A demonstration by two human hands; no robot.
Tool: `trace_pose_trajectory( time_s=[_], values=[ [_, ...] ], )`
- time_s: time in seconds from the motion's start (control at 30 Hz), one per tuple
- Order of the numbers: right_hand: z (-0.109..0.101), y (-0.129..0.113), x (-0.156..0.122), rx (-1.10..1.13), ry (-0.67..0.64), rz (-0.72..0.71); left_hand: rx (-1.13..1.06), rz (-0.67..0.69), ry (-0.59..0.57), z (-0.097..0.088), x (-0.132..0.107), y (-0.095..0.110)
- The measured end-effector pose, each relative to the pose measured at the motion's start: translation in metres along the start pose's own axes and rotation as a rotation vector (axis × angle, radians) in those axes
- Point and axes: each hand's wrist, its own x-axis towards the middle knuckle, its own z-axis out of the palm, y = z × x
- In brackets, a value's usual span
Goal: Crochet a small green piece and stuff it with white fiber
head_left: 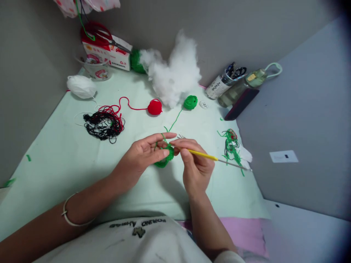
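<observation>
Head view: far left, a cup [97, 69] holds something you can't make out. Your left hand [142, 155] pinches the green crochet piece [166, 160] over the middle of the bench [68, 153], fingers partly covering it. Your right hand [196, 166] pinches the yellow hook [204, 155], its tip hidden at the piece. Far right, a jar [223, 84] holds scissors.

green crochet pc [165, 157] curled, yellow hook [204, 155] slanted

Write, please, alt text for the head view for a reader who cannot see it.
The left hand pinches a green crochet piece; the right hand holds a yellow crochet hook at it. Beyond lie a green yarn ball, a red yarn ball and white stuffing.
</observation>
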Motion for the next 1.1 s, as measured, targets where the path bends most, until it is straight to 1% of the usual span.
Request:
trace_pose_trajectory(
  time_s=[0.07, 0.13, 0.2, 0.23, 0.27, 0.33, 0.37, 0.43, 0.53, 0.6, 0.7, 0.73, 0.8, 0.83, 0.93, 1.1],
  values=[
    [0.002, 0.001, -0.004, -0.105, -0.018, -0.058, 0.015, 0.048, 0.067, 0.002, 0.000, -0.002],
    [0.003, 0.001, -0.009, -0.275, -0.036, -0.181, -0.034, 0.052, 0.098, 0.003, 0.001, -0.003],
    [0.002, 0.000, -0.011, -0.408, -0.059, -0.308, -0.133, -0.032, 0.063, 0.004, 0.003, -0.002],
    [0.001, 0.000, -0.011, -0.410, -0.050, -0.324, -0.185, -0.089, 0.034, 0.003, 0.004, -0.001],
    [-0.001, 0.000, -0.010, -0.359, -0.026, -0.294, -0.227, -0.137, 0.010, 0.003, 0.005, 0.000],
    [-0.004, -0.001, -0.006, -0.144, 0.049, -0.120, -0.264, -0.174, -0.014, 0.001, 0.006, 0.003],
    [-0.005, -0.001, -0.003, -0.016, 0.083, -0.010, -0.257, -0.163, -0.015, 0.000, 0.006, 0.004],
    [-0.006, 0.001, 0.002, 0.208, 0.093, 0.179, -0.205, -0.128, -0.024, -0.001, 0.007, 0.004],
    [-0.001, 0.006, 0.004, 0.390, 0.057, 0.362, -0.114, -0.067, -0.042, -0.001, 0.008, 0.001],
    [0.005, 0.013, 0.002, 0.423, 0.063, 0.430, -0.056, -0.016, -0.012, -0.002, 0.009, -0.004],
    [0.015, 0.024, -0.004, 0.388, 0.054, 0.490, 0.028, 0.016, 0.087, -0.008, 0.015, -0.016],
    [0.018, 0.029, -0.007, 0.383, 0.051, 0.533, 0.020, 0.006, 0.118, -0.010, 0.017, -0.020],
    [0.022, 0.037, -0.011, 0.404, 0.062, 0.685, 0.030, 0.005, 0.128, -0.016, 0.021, -0.028],
    [0.024, 0.040, -0.012, 0.411, 0.049, 0.720, 0.037, 0.003, 0.129, -0.018, 0.023, -0.031],
    [0.026, 0.046, -0.014, 0.444, 0.009, 0.762, 0.047, 0.008, 0.117, -0.021, 0.025, -0.035],
    [0.027, 0.046, -0.015, 0.460, -0.006, 0.737, 0.069, 0.049, 0.094, -0.021, 0.019, -0.040]
  ],
)
